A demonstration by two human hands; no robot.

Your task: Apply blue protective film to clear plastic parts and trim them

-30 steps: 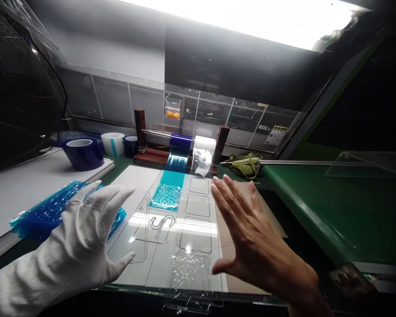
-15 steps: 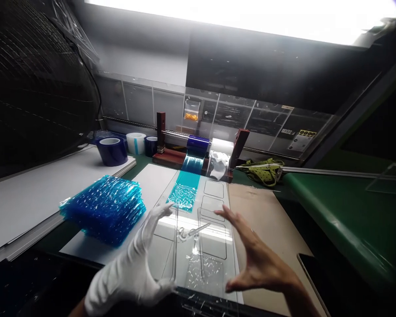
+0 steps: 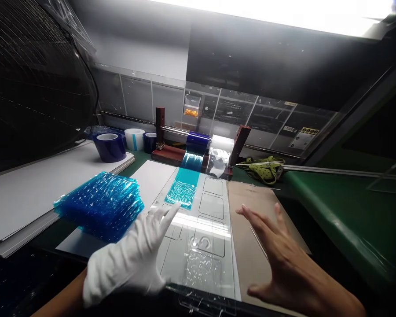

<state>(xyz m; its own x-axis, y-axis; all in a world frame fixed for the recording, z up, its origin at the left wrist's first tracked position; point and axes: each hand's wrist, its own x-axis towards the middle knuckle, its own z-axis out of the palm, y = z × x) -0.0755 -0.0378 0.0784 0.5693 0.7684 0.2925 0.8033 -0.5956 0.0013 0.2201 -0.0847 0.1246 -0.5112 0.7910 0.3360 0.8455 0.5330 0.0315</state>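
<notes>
- White-gloved, my left hand [image 3: 132, 259] is standing wide, thumb well apart from its fingers.
- Bare, my right hand [image 3: 280, 259] is hovering wide over a flat brown cardboard sheet [image 3: 237, 198].
- Clear, bubbled plastic film [image 3: 199, 270] is lying between them.
- Teal plastic strip [image 3: 181, 189] is ending near my left fingertips.

A long, glaring white lamp [image 3: 284, 11] spans the upper right, above a flat grey-and-black back wall [image 3: 251, 59], with a dark, rounded mesh grille [image 3: 33, 88] upper left and a glossy green surface [image 3: 333, 209] lower right.
</notes>
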